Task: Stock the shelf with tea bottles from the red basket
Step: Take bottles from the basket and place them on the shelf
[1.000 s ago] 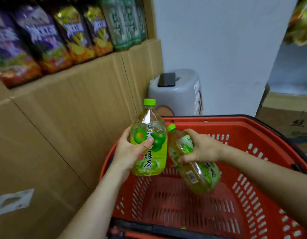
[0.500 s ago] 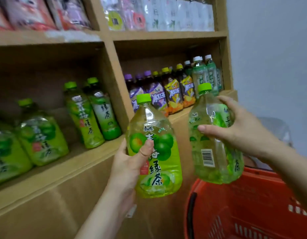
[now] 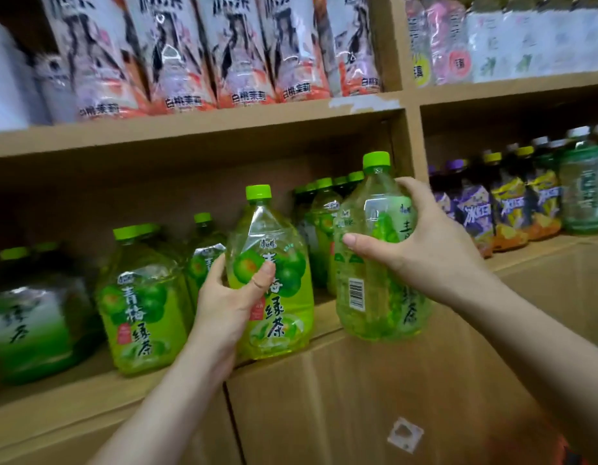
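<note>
My left hand (image 3: 228, 303) grips a green plum tea bottle (image 3: 277, 283) with a green cap, upright, its base at the front edge of the middle shelf (image 3: 89, 391). My right hand (image 3: 421, 243) holds a second green tea bottle (image 3: 368, 273) by its shoulder, barcode toward me, in the air just in front of the shelf edge. Matching green tea bottles (image 3: 139, 303) stand on the shelf to the left and behind. Only an orange-red sliver at the bottom right edge may be the red basket.
A wooden divider (image 3: 410, 142) separates this bay from the right bay, which holds purple and yellow drink bottles (image 3: 505, 206). The upper shelf carries pink-labelled bottles (image 3: 176, 52). Cardboard panels (image 3: 358, 397) cover the front below the shelf.
My view rose from the red basket to the shelf. Both hands lifted their bottles up and leftward; the left bottle now reaches the shelf edge, the right one hangs beside it.
</note>
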The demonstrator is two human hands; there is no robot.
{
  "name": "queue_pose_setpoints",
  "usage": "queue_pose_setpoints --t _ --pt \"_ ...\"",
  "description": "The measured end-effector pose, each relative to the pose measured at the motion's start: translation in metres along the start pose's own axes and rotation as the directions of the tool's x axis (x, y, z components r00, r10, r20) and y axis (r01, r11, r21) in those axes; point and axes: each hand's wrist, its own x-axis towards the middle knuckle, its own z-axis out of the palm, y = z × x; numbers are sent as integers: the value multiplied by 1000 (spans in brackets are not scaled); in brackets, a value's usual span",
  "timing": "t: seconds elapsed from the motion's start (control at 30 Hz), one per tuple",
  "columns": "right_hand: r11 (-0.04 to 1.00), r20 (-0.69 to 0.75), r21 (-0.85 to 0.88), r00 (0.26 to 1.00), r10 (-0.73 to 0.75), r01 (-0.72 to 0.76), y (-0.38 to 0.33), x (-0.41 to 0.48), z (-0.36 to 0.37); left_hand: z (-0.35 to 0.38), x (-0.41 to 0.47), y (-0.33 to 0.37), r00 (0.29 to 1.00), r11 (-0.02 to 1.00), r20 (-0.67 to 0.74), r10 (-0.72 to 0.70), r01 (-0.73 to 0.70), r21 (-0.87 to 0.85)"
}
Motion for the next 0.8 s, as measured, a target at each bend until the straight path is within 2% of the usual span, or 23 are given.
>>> queue_pose_setpoints --t 0.07,0.27,0.33,0.4,0.5,0.57,0.63,0.67,0.8 --pt "999 13 -41 1000 -16 17 -9 3 20 -14 5 -8 999 1000 -29 -17 17 15" --pt "983 41 -179 999 -20 27 -17 10 75 -39 15 -25 1000 999 10 -21 20 27" --pt "976 45 -216 999 -11 20 -17 9 89 -44 16 -27 1000 994 14 -9 7 106" --pt "967 43 -253 999 1 10 -16 9 99 -48 18 -27 999 958 -11 30 -26 285" --pt "977 83 -209 996 -17 34 -10 9 103 -48 9 -19 964 799 16 264 -228 556" --pt "997 210 -44 976 -52 63 -2 9 97 -45 4 -15 909 595 146 390 -370 713" --pt "995 342 52 934 -101 89 5 6 89 -44 4 -16 881 371 251 401 -407 835" --pt "992 368 45 921 -129 121 7 5 88 -44 4 -15 884 307 261 388 -390 868" --pt "982 314 -8 933 -177 189 7 4 100 -41 5 -9 901 235 250 356 -345 909"
